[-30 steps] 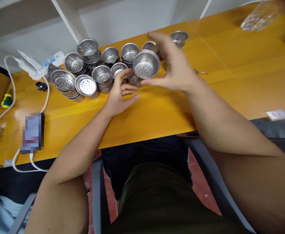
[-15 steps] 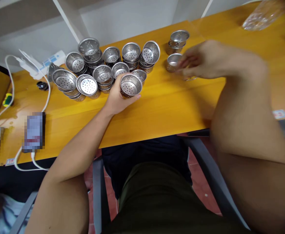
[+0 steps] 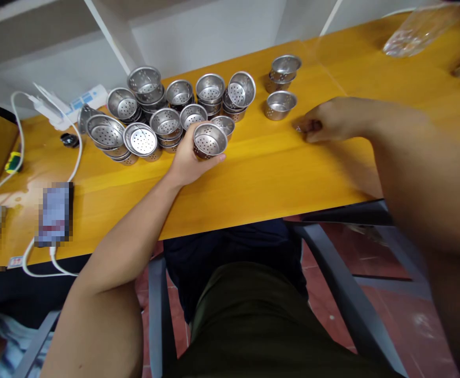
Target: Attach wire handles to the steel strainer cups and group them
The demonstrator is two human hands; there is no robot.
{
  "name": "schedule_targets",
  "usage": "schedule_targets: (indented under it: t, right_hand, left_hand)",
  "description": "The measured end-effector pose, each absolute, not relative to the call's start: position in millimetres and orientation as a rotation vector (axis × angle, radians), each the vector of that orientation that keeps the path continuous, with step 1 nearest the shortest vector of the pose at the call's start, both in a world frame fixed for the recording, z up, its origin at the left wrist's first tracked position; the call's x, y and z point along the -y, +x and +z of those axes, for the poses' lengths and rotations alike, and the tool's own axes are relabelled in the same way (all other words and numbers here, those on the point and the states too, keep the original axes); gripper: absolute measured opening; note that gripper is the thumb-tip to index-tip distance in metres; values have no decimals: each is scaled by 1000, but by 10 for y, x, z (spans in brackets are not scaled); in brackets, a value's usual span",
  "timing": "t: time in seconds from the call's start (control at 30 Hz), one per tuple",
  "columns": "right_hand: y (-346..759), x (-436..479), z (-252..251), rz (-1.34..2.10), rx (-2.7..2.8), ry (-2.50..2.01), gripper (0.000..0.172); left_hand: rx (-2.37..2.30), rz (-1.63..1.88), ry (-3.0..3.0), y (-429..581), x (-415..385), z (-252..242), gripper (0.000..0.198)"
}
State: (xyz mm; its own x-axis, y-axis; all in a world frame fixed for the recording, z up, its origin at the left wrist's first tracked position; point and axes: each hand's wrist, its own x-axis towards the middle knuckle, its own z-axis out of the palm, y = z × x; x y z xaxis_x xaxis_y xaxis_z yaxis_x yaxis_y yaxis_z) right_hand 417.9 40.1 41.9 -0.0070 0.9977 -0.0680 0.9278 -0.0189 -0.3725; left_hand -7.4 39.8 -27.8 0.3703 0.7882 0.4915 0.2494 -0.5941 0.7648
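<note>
My left hand is wrapped round a perforated metal cup, held mouth up in front of the stacks. Close behind it stand several stacked perforated metal cups, some tilted. To the right, a lone perforated cup rests upright on the table, with a small stack of the same cups behind it. My right hand is just right of the lone cup and apart from it. Its fingers are curled together, with a small shiny bit at the tips that I cannot make out.
A wooden table runs across the view. At left lie a phone with white cables, a power strip and a small black object. A clear plastic object lies at the far right. A chair armrest is below.
My right hand has drawn away from the lone cup, right and toward me, leaving that cup in full view. My left hand still holds its cup in nearly the same place.
</note>
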Motion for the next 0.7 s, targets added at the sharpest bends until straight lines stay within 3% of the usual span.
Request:
schedule_targets:
  t: [0.1,0.53,0.67,0.7]
  right_hand:
    - [4122,-466,499,547,2442,-2008,48]
    - [3681,-400,931,601,2098,-1687,43]
    - [3405,-247,1136,687,2041,-1432,22]
    - [3324,-214,1179,710,2041,-1353,29]
  left_hand:
    - [-874,1200,2062,-77,-398,-290,108]
    - [-891,1204,2044,-69,-383,-264,110]
    - [-844,1212,2061,-72,-403,-295,110]
    - [-835,1217,2064,-71,-414,-312,110]
